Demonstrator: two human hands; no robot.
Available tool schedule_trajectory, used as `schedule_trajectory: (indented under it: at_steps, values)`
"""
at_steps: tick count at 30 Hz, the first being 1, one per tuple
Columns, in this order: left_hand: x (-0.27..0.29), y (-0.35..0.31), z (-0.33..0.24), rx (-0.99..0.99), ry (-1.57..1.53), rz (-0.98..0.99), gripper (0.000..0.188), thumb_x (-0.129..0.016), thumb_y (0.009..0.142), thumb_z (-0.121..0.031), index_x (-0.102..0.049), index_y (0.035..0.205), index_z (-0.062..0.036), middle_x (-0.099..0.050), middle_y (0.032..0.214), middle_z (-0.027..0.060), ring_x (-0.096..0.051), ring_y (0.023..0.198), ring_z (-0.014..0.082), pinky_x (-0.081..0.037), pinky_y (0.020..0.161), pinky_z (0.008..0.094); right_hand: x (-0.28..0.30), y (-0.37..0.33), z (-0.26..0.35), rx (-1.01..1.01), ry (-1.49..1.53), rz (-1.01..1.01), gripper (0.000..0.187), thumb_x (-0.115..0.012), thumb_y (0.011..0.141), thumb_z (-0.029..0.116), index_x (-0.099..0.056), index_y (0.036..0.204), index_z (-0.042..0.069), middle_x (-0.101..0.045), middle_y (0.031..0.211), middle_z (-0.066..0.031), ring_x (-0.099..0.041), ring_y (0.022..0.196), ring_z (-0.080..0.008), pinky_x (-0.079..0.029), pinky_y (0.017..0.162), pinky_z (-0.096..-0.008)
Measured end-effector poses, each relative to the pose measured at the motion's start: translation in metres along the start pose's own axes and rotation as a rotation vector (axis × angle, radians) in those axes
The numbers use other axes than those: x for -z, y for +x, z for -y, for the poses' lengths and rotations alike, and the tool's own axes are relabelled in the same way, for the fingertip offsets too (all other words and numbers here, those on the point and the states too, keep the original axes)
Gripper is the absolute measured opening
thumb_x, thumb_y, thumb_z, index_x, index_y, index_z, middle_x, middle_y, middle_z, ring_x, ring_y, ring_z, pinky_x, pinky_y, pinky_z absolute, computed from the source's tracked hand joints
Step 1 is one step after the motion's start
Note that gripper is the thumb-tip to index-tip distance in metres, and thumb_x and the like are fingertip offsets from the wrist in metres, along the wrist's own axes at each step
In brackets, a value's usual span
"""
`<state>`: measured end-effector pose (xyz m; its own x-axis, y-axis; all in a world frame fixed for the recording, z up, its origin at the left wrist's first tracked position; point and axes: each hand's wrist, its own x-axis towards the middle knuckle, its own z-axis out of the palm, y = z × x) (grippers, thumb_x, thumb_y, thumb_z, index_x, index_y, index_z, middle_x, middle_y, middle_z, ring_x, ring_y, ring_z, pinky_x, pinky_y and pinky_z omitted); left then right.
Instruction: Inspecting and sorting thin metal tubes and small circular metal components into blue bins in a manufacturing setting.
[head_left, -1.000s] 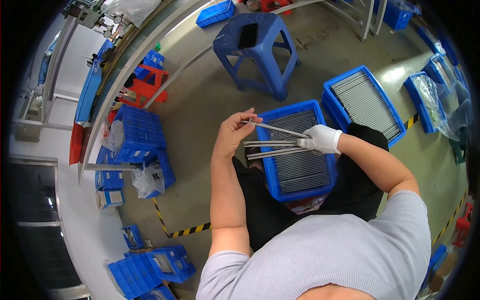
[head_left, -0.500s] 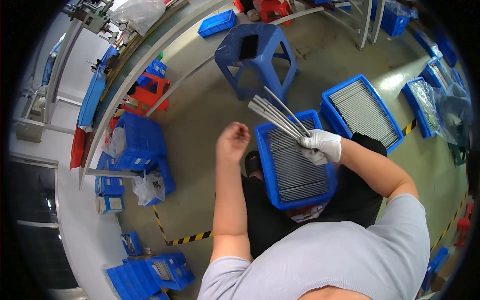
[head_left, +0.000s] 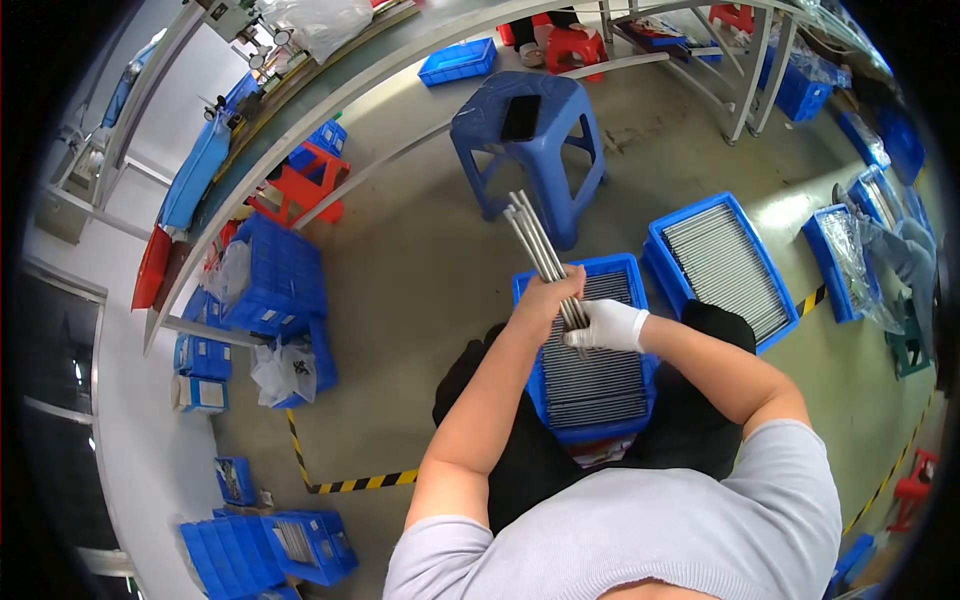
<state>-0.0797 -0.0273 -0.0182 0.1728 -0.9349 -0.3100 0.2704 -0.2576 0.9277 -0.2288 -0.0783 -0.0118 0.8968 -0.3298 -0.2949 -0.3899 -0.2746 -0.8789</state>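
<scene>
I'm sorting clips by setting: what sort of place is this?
Probably a factory workshop: metal rods lie in rows in blue bins, with a workbench and striped floor tape in view.

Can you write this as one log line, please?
left hand: bare, around metal rods | right hand: white-gloved, at rods' near ends | below: blue crate holding more rods

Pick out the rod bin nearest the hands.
The bin between the legs, below the gloved right hand; the other rod bins sit farther off.
</scene>
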Motion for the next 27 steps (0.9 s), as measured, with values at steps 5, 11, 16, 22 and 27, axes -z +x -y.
schedule_trajectory:
  at_steps: [5, 11, 16, 22, 27]
  values:
    - [0.018, 0.008, 0.005, -0.404, 1.355, -0.334, 0.017, -0.070, 0.075, -0.024, -0.068, 0.078, -0.0068, -0.061, 0.089, 0.0148, -0.056, 0.089, 0.0335, -0.046, 0.074, 0.0422, -0.009, -0.007, -0.003, 0.493, -0.761, -0.572, 0.022, -0.068, 0.076, 0.023, -0.058, 0.089, 0.008, -0.064, 0.085, -0.0079, -0.061, 0.084, -0.0286, -0.045, 0.079, -0.0413]
    - [0.011, 0.004, 0.035, -0.589, 1.818, -0.232, 0.005, -0.065, 0.066, -0.010, -0.069, 0.067, -0.0080, -0.059, 0.083, 0.0106, -0.054, 0.090, 0.0290, -0.044, 0.072, 0.0414, -0.001, 0.002, -0.006, 0.199, -1.017, -0.440, 0.025, -0.064, 0.078, 0.023, -0.060, 0.096, 0.007, -0.064, 0.097, -0.0102, -0.059, 0.095, -0.0274, -0.043, 0.083, -0.0376]
    - [-0.002, -0.005, 0.046, -0.584, 1.868, -0.103, 0.007, -0.065, 0.065, -0.011, -0.071, 0.068, -0.0088, -0.059, 0.083, 0.0093, -0.053, 0.090, 0.0276, -0.040, 0.074, 0.0387, 0.002, 0.004, -0.016, -0.180, -0.879, -0.015, 0.030, -0.063, 0.083, 0.034, -0.066, 0.092, 0.005, -0.068, 0.090, -0.0145, -0.065, 0.089, -0.0308, -0.050, 0.079, -0.0400]
    - [-0.005, -0.009, 0.042, -0.702, 1.889, -0.049, 0.007, -0.066, 0.062, -0.013, -0.071, 0.066, -0.0098, -0.057, 0.085, 0.0084, -0.052, 0.090, 0.0253, -0.037, 0.077, 0.0367, -0.013, 0.002, -0.047, -0.196, -0.421, -0.021, 0.039, -0.066, 0.082, 0.036, -0.063, 0.097, -0.001, -0.067, 0.092, -0.0199, -0.064, 0.090, -0.0355, -0.049, 0.081, -0.0401]
    - [-0.011, -0.016, 0.017, -0.607, 1.478, -0.215, 0.033, -0.079, 0.058, -0.019, -0.071, 0.087, -0.0074, -0.057, 0.090, 0.0092, -0.053, 0.094, 0.0280, -0.043, 0.077, 0.0398, -0.008, -0.017, -0.045, -0.605, 0.389, -0.051, 0.044, -0.054, 0.091, 0.051, -0.054, 0.079, 0.009, -0.043, 0.059, 0.0008, -0.041, 0.046, -0.0102, -0.036, 0.041, -0.0263]
